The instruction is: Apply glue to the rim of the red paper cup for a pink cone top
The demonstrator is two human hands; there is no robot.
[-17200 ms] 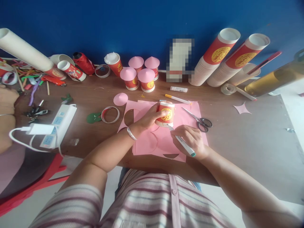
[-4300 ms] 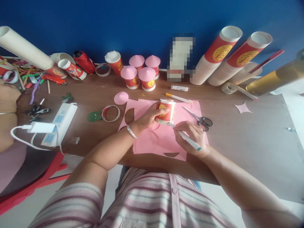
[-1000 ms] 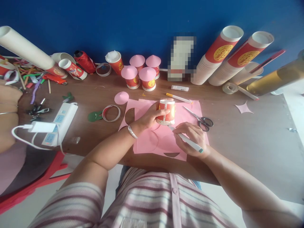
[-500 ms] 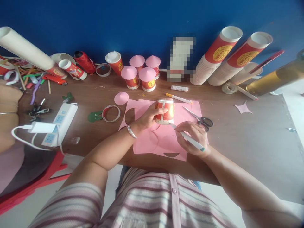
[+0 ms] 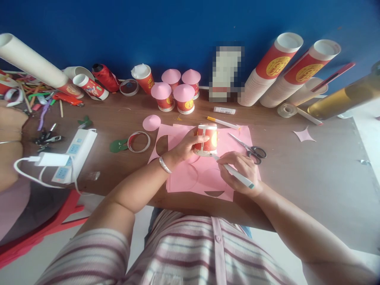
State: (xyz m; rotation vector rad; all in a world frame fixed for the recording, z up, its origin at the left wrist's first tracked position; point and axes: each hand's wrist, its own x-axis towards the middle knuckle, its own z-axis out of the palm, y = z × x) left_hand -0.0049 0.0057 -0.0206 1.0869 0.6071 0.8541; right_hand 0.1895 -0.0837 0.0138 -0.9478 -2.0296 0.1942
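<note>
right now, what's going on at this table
A person holds a red paper cup in the left hand and a marker in the right hand, its tip at the cup's lower edge. Pink paper lies beneath, with scissors near the right hand. Farther back stand four cups topped with pink cones.

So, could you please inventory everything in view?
Cup: 1, red/white, centre
Marker: 1, white, centre
Sheets: several, pink, centre
Cone-topped cups: 4, red/pink, back
Loose cone: 1, pink, beside sheets
Scissors: 1, black-handled, right
Pen: 1, white/orange, behind cup
Small tube: 1, white, behind pen
Cup stacks: 2, red/white, back right
Leaning tube: 1, white, back left
Tape roll: 1, pale, right
Power strip: 1, white, left
Spool: 1, red, back left
Cylinder: 1, gold, far right
Clutter: uncounted, mixed, left
Table: 1, brown, below
Wall: 1, blue, back
Left hand: 1, bare, holding cup
Right hand: 1, bare, holding marker
</note>
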